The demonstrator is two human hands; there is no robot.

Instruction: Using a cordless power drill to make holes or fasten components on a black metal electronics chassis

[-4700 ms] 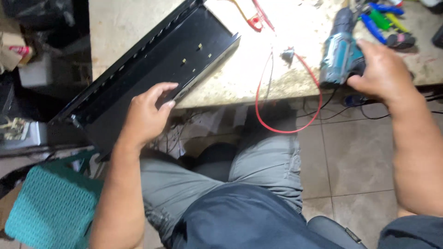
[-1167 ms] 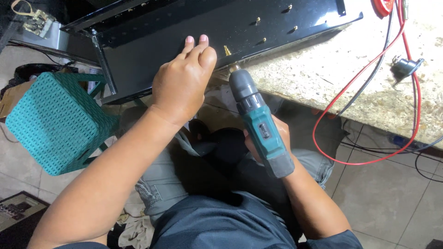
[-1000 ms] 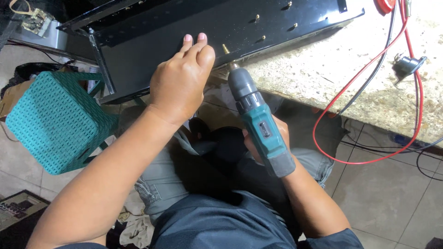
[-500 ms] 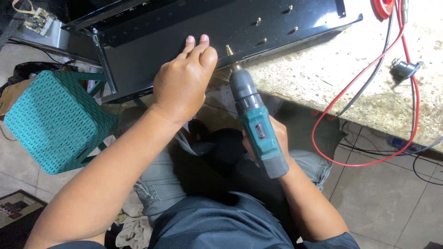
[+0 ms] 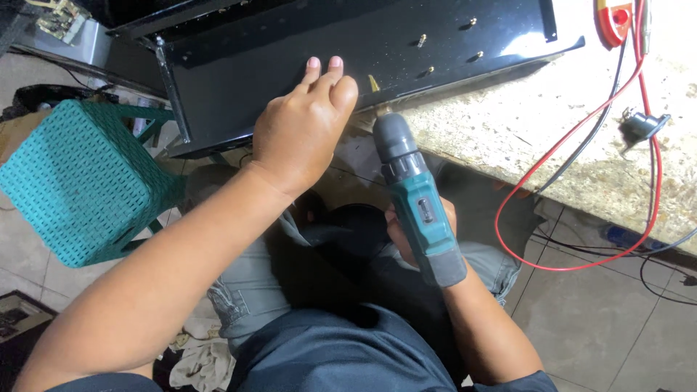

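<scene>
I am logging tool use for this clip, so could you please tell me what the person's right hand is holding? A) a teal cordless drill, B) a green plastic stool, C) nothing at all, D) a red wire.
A: the right hand grips the handle of the teal cordless drill, whose nose points up at the black metal panel, while the left hand lies flat on that panel.

Teal plastic stool on tiled floor; red wire crossing stone countertop.
</scene>
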